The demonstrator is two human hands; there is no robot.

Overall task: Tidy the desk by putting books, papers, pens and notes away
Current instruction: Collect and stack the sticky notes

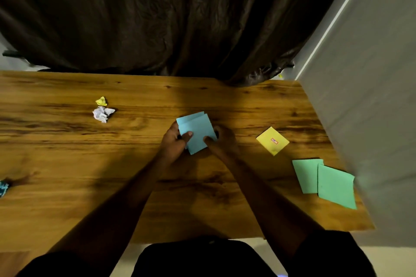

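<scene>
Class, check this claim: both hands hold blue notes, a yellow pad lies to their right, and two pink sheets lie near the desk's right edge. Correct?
No: the head view shows those two sheets are green, not pink. The rest holds.

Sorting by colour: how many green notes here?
2, on the desk, far right: left green note, partly covered by right green note. Others may hide beneath.
</scene>
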